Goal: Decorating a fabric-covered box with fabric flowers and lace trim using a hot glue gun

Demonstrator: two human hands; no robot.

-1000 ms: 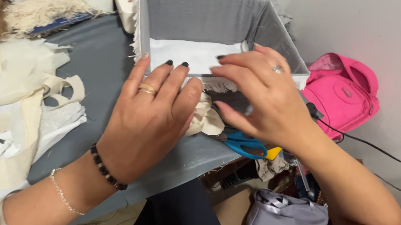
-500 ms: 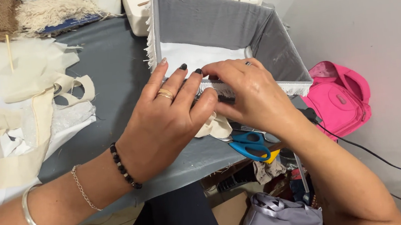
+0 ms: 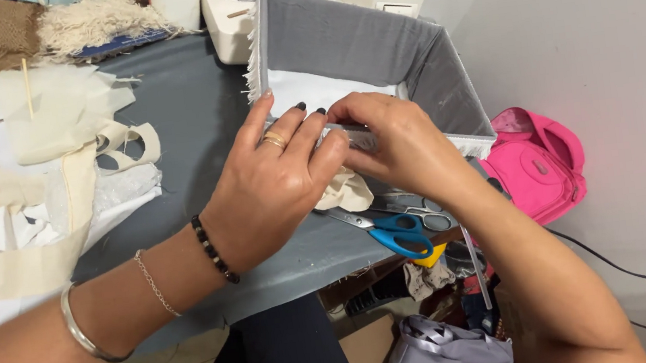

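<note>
Both hands meet at the near wall of a grey fabric-lined box [image 3: 372, 46] that stands on a grey cloth-covered surface [image 3: 194, 115]. The left hand [image 3: 275, 187] lies palm down with its fingers stretched forward and slightly spread, their tips resting on the near rim of the box; it presses rather than grips, and whether anything is held under the palm cannot be told. The right hand [image 3: 404, 144] is curled, its fingers pinched down on the same rim just beside the left fingertips, so the two hands touch. The box sits directly ahead of both hands, its white frayed trim [image 3: 254, 59] showing along the left edge and its white bottom visible inside. A crumpled cream scrap [image 3: 347, 193] lies below the hands, partly covered by them. Blue-handled scissors [image 3: 393, 230] rest on the surface just beneath the right wrist. Cream and white fabric pieces [image 3: 38, 173] are spread well to the left, and a pink bag [image 3: 536, 165] sits to the right of the box.
</note>
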